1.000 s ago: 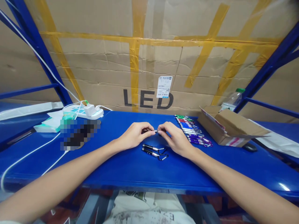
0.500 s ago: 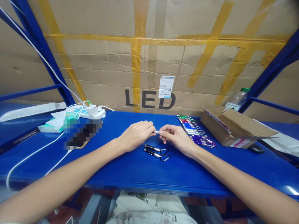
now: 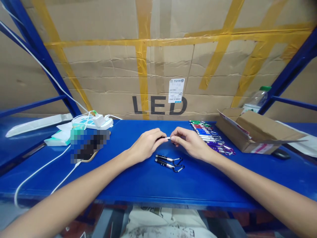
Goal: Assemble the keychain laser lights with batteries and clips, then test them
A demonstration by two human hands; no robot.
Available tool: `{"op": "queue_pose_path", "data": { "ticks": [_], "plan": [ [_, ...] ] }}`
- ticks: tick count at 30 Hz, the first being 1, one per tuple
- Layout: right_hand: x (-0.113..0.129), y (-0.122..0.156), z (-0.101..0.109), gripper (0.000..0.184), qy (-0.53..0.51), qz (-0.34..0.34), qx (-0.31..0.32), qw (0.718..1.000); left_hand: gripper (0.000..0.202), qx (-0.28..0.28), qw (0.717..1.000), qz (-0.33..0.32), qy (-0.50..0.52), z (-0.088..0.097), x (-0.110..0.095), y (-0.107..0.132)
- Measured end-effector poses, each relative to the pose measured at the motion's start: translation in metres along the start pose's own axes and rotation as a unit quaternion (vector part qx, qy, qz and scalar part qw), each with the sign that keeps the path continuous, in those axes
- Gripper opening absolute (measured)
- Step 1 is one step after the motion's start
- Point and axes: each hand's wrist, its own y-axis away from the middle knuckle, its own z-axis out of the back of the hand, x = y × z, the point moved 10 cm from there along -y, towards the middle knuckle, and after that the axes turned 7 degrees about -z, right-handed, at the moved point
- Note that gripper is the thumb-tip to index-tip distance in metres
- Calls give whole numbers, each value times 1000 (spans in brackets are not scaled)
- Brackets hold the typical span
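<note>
Head view — A: what have the hands got?

B: One small torch (image 3: 166,138), held between both just above the blue table (image 3: 148,188), mid-table. The left hand (image 3: 148,144) is curled round the dark body, fingers closed on it. The right hand (image 3: 191,144) pinches the silver end with thumb and fingertips. The two sets of fingertips nearly meet; only a short silver bit shows between them.

A: Under them?

B: Two black torches (image 3: 166,161) flat on the table, just nearside of the hands and parallel. Touching each other or not, can't tell. Carabiner clips (image 3: 179,165) at their right ends. Neither hand touches them.

A: Right side?

B: Row of coloured torches (image 3: 210,136) laid side by side: green, red, blue, silver, purple. It's just right of the right hand. Beyond it is an open cardboard box (image 3: 260,132), contents not visible. Plastic bottle (image 3: 257,98) with a green cap behind it. Small dark object (image 3: 281,154) at the box's near corner, can't identify.

A: Left side?

B: White power strip (image 3: 95,122) at the back with a plug in it, and a white cable (image 3: 42,167) running toward the near edge. Tissue pack (image 3: 58,138) beside the strip. One patch there is pixelated. All of it is well apart from the left hand.

A: Backdrop?

B: Big taped carton (image 3: 111,82) marked "LED" against the table's far edge, white label (image 3: 176,90) on it.
</note>
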Motion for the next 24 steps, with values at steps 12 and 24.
{"op": "queue_pose_path", "data": {
  "ticks": [12,24],
  "plan": [
    [35,21,-14,30,341,192,-10,920,19,-10,988,93,123,-2,18,0],
    [19,18,-12,25,179,103,-20,978,15,15,999,-32,13,2,-6,-1]
  ]
}}
